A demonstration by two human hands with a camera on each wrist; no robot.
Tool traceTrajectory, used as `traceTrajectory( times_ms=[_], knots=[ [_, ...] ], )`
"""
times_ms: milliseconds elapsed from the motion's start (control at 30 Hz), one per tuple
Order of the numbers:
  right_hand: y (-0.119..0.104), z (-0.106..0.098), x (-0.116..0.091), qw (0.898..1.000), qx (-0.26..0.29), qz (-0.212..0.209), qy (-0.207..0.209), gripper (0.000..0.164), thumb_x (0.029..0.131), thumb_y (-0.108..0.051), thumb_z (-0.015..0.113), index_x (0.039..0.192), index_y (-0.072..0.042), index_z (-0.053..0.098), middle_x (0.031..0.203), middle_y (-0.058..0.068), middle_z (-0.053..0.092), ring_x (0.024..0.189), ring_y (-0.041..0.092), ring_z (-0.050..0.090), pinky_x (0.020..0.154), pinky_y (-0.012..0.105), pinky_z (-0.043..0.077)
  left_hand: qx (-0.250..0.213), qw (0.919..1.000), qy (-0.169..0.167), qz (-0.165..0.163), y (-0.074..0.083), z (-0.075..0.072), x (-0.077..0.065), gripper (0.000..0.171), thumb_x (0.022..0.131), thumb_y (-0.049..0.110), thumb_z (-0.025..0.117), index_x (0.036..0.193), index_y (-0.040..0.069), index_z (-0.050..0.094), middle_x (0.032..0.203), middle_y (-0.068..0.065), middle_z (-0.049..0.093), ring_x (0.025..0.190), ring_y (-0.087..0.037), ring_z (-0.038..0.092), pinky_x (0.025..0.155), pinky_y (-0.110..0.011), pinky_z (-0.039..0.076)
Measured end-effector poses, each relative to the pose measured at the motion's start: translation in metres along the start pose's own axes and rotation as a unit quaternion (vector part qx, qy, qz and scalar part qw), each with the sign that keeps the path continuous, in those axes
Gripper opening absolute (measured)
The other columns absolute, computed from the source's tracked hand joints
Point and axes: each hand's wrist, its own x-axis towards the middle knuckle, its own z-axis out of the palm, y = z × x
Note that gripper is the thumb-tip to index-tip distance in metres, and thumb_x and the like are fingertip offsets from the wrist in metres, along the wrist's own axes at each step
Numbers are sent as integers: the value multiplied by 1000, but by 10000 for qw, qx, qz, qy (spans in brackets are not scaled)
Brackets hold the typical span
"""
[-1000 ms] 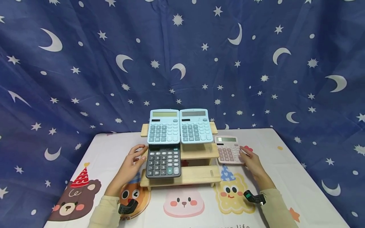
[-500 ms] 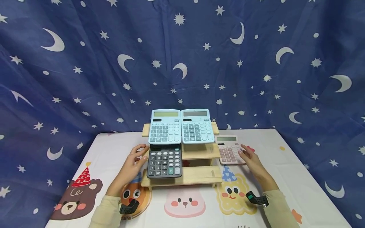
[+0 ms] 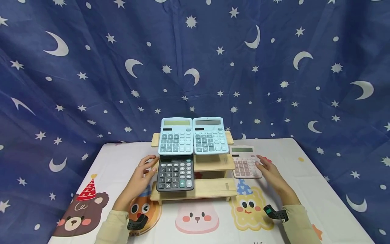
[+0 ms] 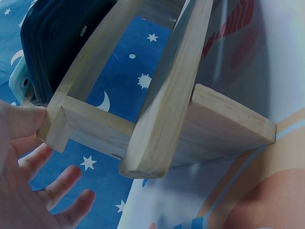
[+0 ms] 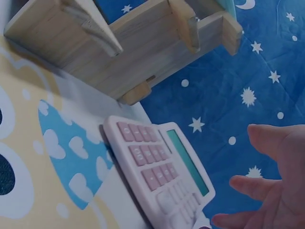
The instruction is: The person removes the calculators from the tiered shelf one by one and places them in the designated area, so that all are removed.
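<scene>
Two light blue calculators, a left one (image 3: 175,136) and a right one (image 3: 210,135), lean side by side on the top of a tiered wooden rack (image 3: 213,187). Below the left one, a black calculator (image 3: 175,173) rests tilted on the rack. My left hand (image 3: 138,179) is at the rack's left side, fingers loosely extended; in the left wrist view a fingertip (image 4: 28,121) meets the end of a shelf. A pink calculator (image 3: 244,162) lies on the table right of the rack. Beside its right edge is my right hand (image 3: 274,178), its fingers spread and, in the right wrist view, holding nothing.
The white tablecloth (image 3: 122,156) carries printed cartoon characters. A blue curtain (image 3: 195,98) with moons and stars hangs behind the table. Both wrists wear black straps, such as the right strap (image 3: 275,214).
My right wrist has shifted slightly to the right beside the pink calculator. The head view has moved a little. The calculators, rack and left hand stay as they were.
</scene>
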Motion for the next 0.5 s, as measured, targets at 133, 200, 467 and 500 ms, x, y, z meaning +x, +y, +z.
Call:
traceTrajectory(
  times_ms=[133, 200, 467, 500],
  knots=[
    [-6, -2, -3, 9997, -42, -221, 122, 66, 109, -32, 43, 162, -4, 17, 167, 28, 15, 153, 49, 16, 122, 62, 19, -33, 10000, -2, -6, 0, 0, 0, 44, 104, 13, 54, 145, -3, 50, 155, -22, 39, 144, -43, 37, 98, -48, 43],
    [-11, -3, -5, 9991, -5, -362, 203, 65, 109, -31, 44, 162, -3, 17, 167, 28, 16, 153, 49, 17, 122, 61, 20, -55, 10000, -8, -3, 0, 0, 0, 44, 104, 12, 54, 145, -3, 50, 155, -21, 39, 144, -43, 37, 98, -48, 43],
    [-36, -1, -20, 9944, 49, -865, 597, 59, 108, -29, 46, 159, -4, 29, 163, 27, 27, 152, 46, 26, 121, 56, 26, -82, 9999, -43, -39, 1, 0, 1, 44, 105, 12, 52, 146, -3, 50, 156, -21, 38, 144, -42, 37, 99, -49, 42],
    [-40, 0, -22, 9937, 22, -924, 638, 58, 108, -29, 46, 158, -4, 30, 162, 27, 30, 151, 45, 29, 122, 49, 28, -68, 10000, -47, -45, 1, -1, 1, 44, 105, 13, 52, 146, -3, 50, 156, -21, 38, 144, -42, 37, 99, -49, 42]
  ],
)
